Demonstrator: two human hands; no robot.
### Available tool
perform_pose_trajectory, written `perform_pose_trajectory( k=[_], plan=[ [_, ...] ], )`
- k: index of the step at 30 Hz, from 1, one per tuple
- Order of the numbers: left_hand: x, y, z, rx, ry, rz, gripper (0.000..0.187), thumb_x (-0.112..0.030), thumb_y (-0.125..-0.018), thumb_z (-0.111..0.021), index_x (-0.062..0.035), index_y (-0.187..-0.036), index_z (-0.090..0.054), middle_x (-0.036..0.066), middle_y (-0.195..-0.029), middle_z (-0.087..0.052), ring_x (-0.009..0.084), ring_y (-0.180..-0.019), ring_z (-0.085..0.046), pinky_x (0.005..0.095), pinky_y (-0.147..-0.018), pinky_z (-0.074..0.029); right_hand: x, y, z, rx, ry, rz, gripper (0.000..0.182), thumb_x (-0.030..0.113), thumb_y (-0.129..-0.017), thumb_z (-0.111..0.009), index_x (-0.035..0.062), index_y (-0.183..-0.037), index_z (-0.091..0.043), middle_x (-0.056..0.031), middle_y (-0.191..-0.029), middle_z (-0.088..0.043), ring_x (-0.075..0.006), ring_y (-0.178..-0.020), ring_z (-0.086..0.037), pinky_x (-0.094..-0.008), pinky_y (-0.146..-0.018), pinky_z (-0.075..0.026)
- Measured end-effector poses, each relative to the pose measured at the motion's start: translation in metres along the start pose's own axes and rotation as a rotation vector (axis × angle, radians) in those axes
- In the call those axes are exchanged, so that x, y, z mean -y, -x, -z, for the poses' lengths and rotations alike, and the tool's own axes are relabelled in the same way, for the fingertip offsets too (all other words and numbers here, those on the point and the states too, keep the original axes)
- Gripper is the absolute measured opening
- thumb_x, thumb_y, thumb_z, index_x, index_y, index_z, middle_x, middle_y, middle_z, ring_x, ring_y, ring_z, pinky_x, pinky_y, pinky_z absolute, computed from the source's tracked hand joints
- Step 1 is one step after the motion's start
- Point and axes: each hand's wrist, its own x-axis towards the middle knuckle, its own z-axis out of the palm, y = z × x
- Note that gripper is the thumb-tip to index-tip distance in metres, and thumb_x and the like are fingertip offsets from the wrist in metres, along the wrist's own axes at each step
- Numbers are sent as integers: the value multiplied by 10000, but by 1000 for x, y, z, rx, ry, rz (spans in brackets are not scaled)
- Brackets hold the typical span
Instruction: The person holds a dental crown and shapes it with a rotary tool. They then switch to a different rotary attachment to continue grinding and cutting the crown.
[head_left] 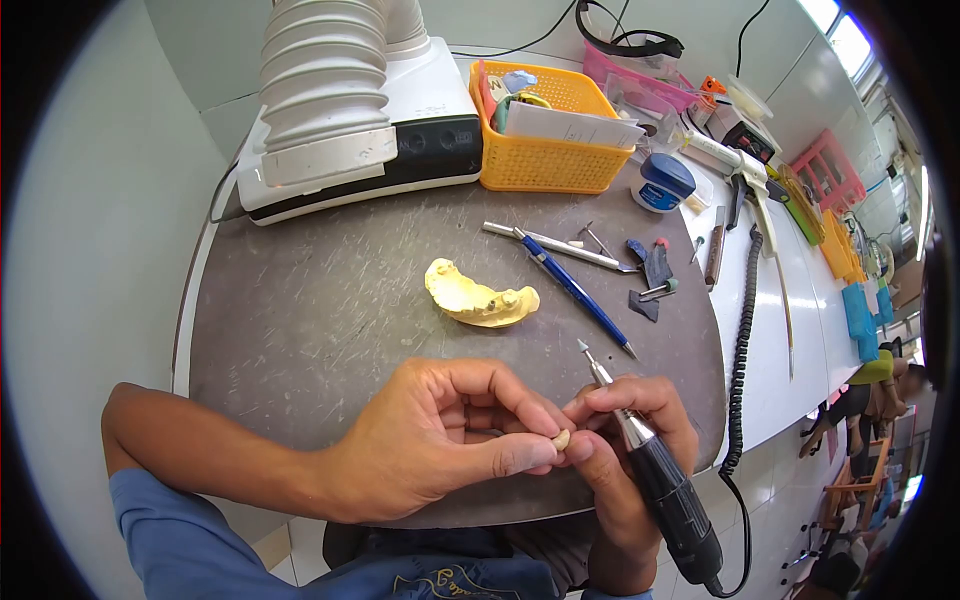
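Note:
Between thumb and fingertips, my left hand [450, 435] pinches a small cream dental crown [562, 439]. My right hand [630, 440] meets it there, its thumb and fingertip at the crown's right side. A black rotary handpiece [668, 500] with a metal nose lies in my right hand, slanting up to the left. Its small grey pointed bur [584, 346] is turned away from the crown. Beyond both hands, a yellow dental cast [480, 300] of part of a jaw rests on the grey mat.
A blue mechanical pencil [575, 290], a white-handled knife [550, 244] and dark scraps [655, 268] lie right of the cast. A duct hose [325, 80], yellow basket [560, 165] and blue-lidded jar [662, 184] stand behind. The handpiece's coiled cord [743, 350] runs down the right. People are far right.

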Motion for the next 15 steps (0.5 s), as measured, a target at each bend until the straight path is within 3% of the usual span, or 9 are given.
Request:
perform_pose_trajectory(
  k=[11, 15],
  plan=[
    [1, 0, -2, -9, 20, -7, 183, 37, -827, -664, 9, -993, -593, 126, -1044, -623, 165, -1006, -608, 300, -922, -489, 2, 1, -3, -22, -7, -2, 234, -8, -804, -694, -11, -1016, -594, -109, -905, -623, -133, -795, -629, -239, -708, -505],
    [5, 0, 0, 20, 16, -69, 183, -20, -858, -652, 18, -1030, -605, 97, -1045, -638, 137, -1000, -613, 254, -908, -490, 2, 0, -4, -25, -16, -9, 237, -7, -802, -697, -9, -1015, -595, -107, -902, -623, -131, -790, -627, -237, -707, -505]
  ],
)
